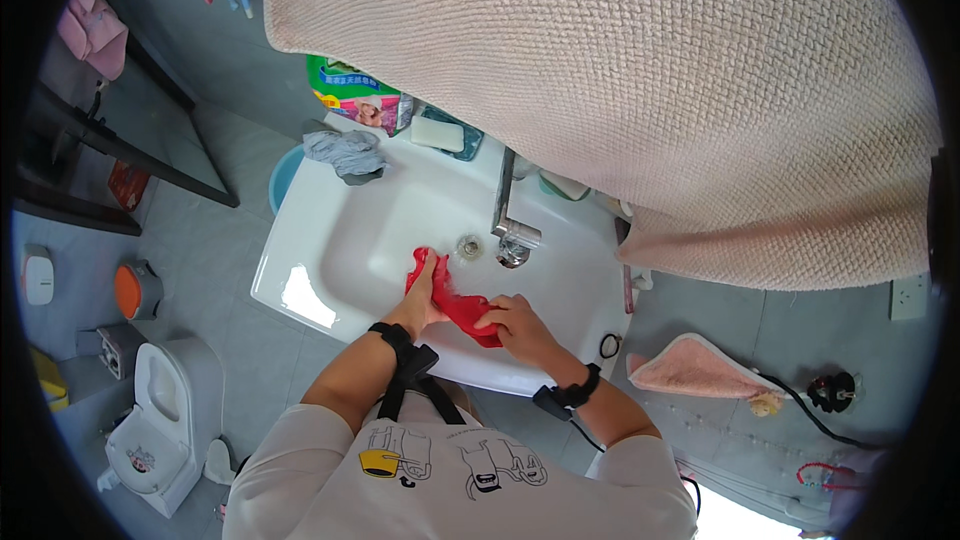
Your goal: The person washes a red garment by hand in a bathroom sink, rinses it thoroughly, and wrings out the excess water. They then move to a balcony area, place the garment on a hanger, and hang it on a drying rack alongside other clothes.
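A wet red cloth (463, 309) is stretched between my two hands over the front of a white washbasin (360, 240). My left hand (422, 301) grips its left end, the thumb lying on top of the fabric. At the other end, my right hand (520, 324) pinches the cloth with bent fingers. Some whitish foam or water shows on the cloth's middle. Just beyond it lies the metal drain (469, 247), and a chrome faucet (517, 232) reaches over the basin. Whether water is running I cannot tell.
A beige towel (600, 90) hangs across the upper right. Along the basin's back rim are a grey cloth (346, 154), a detergent bag (360, 99) and a soap bar (437, 134). A black hair tie (610, 346) lies on the right rim. A toilet (169, 412) stands at left.
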Available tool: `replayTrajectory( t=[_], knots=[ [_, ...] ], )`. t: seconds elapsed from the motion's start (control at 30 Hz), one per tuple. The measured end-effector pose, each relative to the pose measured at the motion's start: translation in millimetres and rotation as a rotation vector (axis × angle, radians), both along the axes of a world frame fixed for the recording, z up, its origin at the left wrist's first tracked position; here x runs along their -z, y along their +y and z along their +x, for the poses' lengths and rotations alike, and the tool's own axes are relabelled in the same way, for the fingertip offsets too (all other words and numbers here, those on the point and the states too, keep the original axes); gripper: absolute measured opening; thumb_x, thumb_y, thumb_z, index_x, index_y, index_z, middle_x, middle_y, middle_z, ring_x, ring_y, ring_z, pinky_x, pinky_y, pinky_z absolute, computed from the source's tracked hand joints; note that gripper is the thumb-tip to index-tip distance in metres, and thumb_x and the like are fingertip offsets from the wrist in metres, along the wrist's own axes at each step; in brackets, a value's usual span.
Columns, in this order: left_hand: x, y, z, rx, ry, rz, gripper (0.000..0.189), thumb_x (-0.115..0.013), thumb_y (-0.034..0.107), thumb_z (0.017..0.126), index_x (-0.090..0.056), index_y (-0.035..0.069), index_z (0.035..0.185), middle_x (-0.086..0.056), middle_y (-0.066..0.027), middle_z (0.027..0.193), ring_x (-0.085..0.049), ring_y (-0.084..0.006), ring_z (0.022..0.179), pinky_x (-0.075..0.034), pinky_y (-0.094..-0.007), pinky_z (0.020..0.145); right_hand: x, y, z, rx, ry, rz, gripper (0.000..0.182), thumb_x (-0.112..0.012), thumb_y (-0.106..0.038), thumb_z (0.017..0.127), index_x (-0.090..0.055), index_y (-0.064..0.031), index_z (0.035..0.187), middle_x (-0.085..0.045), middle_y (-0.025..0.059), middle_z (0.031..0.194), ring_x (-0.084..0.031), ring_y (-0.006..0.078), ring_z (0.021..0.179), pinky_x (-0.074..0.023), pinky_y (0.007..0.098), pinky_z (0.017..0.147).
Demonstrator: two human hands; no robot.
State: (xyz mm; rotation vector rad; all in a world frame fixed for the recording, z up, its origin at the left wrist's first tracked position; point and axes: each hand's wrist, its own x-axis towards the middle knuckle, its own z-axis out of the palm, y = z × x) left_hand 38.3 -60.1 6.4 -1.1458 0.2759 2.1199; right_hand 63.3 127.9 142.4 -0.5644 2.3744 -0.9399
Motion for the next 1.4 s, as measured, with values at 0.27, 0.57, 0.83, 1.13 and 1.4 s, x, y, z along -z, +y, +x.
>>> replayTrajectory(
  t=[0.27,0.57,0.83,1.13,1.4],
  knots=[
    [-17.8,16.0,21.5,0.3,0.32,0.223,0.073,-0.056,0.068,0.083,-0.054,0.009,0.124,-0.06,-0.0105,0.124,-0.062,-0.0259,0.106,-0.051,-0.0406,0.094,0.0,49.8,-65.8,-0.044,-0.238,-0.264,0.03,-0.051,0.01,0.073,-0.071,-0.01,0.083,-0.062,0.005,0.1,-0.054,0.02,0.096,-0.0424,0.0302,0.087],
    [-42.9,4.6,18.8,0.222,0.323,0.244,0.042,-0.066,0.031,0.088,-0.055,0.001,0.116,-0.065,-0.009,0.107,-0.065,-0.0212,0.092,-0.056,-0.0346,0.08,119.4,20.2,-37.3,1.04,-0.666,-0.969,0.06,-0.064,-0.041,0.089,-0.04,-0.0218,0.141,-0.047,0.0094,0.137,-0.042,0.0223,0.127,-0.0386,0.0471,0.101],
    [-17.5,-0.6,44.0,-0.143,-0.186,0.944,0.05,-0.067,0.032,0.087,-0.05,-0.001,0.121,-0.058,-0.0105,0.099,-0.06,-0.0145,0.076,-0.053,-0.0246,0.062,214.8,-16.0,16.2,0.534,-1.317,-1.859,0.075,-0.048,-0.067,0.089,-0.039,-0.0155,0.143,-0.054,0.0071,0.13,-0.05,0.0254,0.123,-0.038,0.0537,0.106],
    [-64.7,-14.7,6.2,0.518,0.697,-0.235,0.055,-0.085,0.034,0.071,-0.056,0.003,0.105,-0.064,-0.0091,0.088,-0.063,-0.0172,0.07,-0.051,-0.0311,0.054,109.5,-34.0,-60.5,0.74,-0.854,-0.765,0.033,-0.068,-0.01,0.087,-0.054,-0.0069,0.118,-0.062,0.0089,0.11,-0.063,0.0236,0.103,-0.0532,0.0383,0.091],
    [-20.3,33.1,13.0,0.56,1.006,-1.332,0.055,-0.08,0.031,0.073,-0.053,-0.004,0.107,-0.067,-0.0124,0.092,-0.067,-0.0239,0.073,-0.054,-0.0352,0.06,162.1,-41.1,-68.6,0.506,0.003,-0.16,0.035,-0.07,-0.018,0.079,-0.054,-0.0032,0.107,-0.062,0.0033,0.093,-0.06,0.0156,0.083,-0.0494,0.0306,0.074]
  ],
)
